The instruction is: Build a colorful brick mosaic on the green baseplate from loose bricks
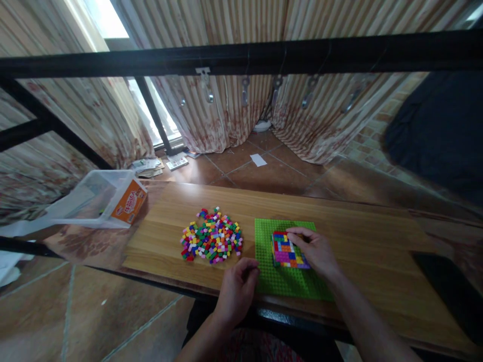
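The single view comes from the wearer's head, above the near side of a wooden bench [358, 241], facing forward and down across it. From the bottom edge the wearer's own forearms reach in, bringing the left hand [238, 287] and right hand [316, 251] to the lower middle, close enough to show individual fingers. The lens takes in a wide field: a clear plastic bin [88, 201] at the left, tiled floor [211, 173] beyond the bench, and, higher up, a black metal rail [241, 60] crossing before striped curtains [241, 25].
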A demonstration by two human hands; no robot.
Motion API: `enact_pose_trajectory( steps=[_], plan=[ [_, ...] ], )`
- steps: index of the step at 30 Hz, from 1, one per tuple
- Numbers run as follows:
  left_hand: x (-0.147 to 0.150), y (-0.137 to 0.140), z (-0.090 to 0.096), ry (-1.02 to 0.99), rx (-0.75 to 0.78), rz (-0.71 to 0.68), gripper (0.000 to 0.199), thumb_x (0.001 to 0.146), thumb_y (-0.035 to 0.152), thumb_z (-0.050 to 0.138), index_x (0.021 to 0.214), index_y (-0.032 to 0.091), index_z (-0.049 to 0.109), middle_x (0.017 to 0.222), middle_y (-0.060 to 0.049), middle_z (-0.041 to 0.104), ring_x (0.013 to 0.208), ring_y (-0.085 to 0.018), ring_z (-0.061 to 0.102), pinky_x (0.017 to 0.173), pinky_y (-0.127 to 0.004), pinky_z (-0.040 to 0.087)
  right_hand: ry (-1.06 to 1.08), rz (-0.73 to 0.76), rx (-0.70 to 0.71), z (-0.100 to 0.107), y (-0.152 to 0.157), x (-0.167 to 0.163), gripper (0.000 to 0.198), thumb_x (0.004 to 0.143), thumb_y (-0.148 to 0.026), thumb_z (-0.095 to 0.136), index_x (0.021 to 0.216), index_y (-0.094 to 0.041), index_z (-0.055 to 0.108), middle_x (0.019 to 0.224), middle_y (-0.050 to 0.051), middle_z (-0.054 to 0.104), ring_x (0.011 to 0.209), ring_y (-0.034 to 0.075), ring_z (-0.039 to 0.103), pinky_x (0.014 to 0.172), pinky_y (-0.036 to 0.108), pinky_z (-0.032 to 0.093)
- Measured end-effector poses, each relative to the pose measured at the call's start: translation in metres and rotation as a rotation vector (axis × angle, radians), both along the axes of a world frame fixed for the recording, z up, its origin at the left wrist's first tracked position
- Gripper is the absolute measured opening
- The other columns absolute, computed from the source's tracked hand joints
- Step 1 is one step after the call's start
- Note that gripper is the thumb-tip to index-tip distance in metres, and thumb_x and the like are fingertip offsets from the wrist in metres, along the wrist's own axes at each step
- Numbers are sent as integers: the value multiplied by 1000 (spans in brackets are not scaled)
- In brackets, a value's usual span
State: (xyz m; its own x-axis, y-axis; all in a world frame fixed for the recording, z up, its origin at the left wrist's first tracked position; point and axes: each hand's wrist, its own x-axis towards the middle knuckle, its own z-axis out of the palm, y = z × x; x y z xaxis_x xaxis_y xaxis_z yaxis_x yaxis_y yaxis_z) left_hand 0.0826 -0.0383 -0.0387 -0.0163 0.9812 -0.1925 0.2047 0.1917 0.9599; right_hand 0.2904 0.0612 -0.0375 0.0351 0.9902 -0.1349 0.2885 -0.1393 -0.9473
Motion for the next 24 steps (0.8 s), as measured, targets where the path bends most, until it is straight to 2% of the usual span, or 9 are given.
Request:
enact_pose_trajectory(
  steps=[3, 6, 11, 14, 18, 24],
  plan=[
    [-12, -8, 2, 24, 4, 29, 19, 85, 30, 54, 90, 17, 66, 77, -3, 66, 68, -14, 57, 63, -22, 44, -37, 38, -7, 3, 0, 3, 37, 71, -50, 67, 91, -20, 74, 87, 5, 74, 74, 19, 66, 68, 32, 51],
    [-29, -18, 1, 54, -1, 102, 21, 83, 32, 55, 92, 17, 66, 78, -3, 66, 68, -14, 57, 63, -23, 44, -125, -10, 43, 9, -5, 2, 40, 74, -52, 64, 96, -20, 72, 89, 6, 73, 75, 20, 66, 69, 34, 51],
    [-56, -31, 0, 83, -20, 207, 21, 82, 33, 55, 90, 17, 66, 77, -2, 64, 69, -15, 58, 64, -24, 45, -307, -161, 358, 25, -32, -23, 32, 83, -48, 56, 94, -22, 70, 102, 8, 69, 97, 23, 61, 89, 41, 45],
    [-65, -35, -1, 72, -44, 226, 21, 82, 34, 54, 91, 18, 65, 73, -1, 63, 66, -15, 58, 63, -24, 45, -323, -40, 470, 29, -55, -50, 25, 87, -43, 54, 93, -25, 70, 102, 8, 67, 100, 24, 59, 92, 43, 43],
    [-68, -37, -2, 37, -39, 233, 22, 83, 36, 55, 91, 17, 65, 74, -1, 63, 64, -14, 57, 61, -24, 45, -340, 222, 480, 18, -78, -88, 19, 90, -34, 52, 90, -26, 69, 95, 6, 68, 93, 23, 59, 87, 40, 45],
    [-67, -34, -3, -14, -29, 231, 21, 82, 35, 54, 89, 18, 64, 70, 1, 60, 58, -12, 55, 56, -22, 45, -402, 396, 485, 1, -84, -123, 18, 92, -25, 50, 88, -24, 67, 91, 5, 66, 90, 22, 58, 82, 37, 45]
  ],
)
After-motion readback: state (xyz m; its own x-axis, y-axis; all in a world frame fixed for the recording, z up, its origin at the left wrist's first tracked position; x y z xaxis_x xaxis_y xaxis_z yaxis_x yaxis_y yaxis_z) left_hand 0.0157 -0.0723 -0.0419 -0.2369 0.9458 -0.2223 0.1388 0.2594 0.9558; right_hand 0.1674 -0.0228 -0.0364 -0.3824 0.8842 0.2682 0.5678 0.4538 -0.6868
